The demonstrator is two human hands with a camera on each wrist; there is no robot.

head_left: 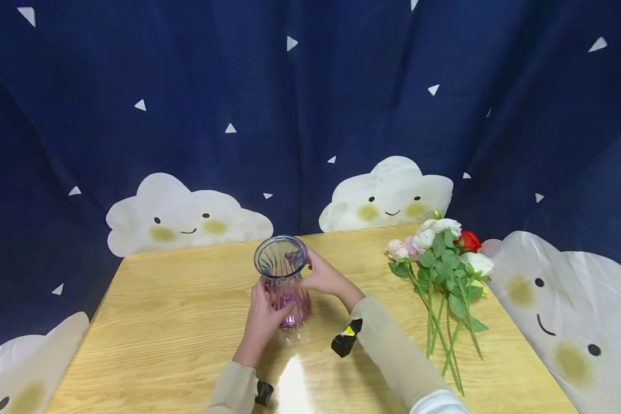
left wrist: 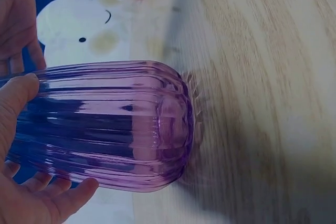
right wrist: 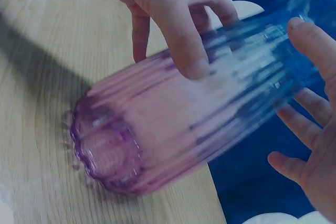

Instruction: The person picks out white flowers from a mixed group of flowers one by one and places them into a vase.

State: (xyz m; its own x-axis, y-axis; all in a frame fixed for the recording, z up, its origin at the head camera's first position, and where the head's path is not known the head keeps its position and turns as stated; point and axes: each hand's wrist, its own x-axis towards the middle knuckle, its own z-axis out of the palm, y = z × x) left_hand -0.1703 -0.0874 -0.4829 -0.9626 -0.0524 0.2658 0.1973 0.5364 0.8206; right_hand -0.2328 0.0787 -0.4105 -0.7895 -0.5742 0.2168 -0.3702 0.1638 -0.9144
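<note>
A ribbed glass vase (head_left: 284, 287), bluish at the rim and pink-purple at the base, stands on the wooden table between both hands. My left hand (head_left: 263, 316) grips its left side, with the thumb on the near face and the fingers round the far side. Higher up, my right hand (head_left: 327, 277) holds the right side just under the rim. In the left wrist view the vase's scalloped base (left wrist: 176, 124) is right at the tabletop. The right wrist view shows the left hand (right wrist: 173, 14) over the vase body and the right hand (right wrist: 315, 114) straddling its upper part.
A bunch of flowers (head_left: 447, 270), white, pink and red with green leaves, lies on the right of the table (head_left: 176, 322), stems toward the near side. Behind the table hangs a dark blue curtain (head_left: 212, 69) with smiling clouds.
</note>
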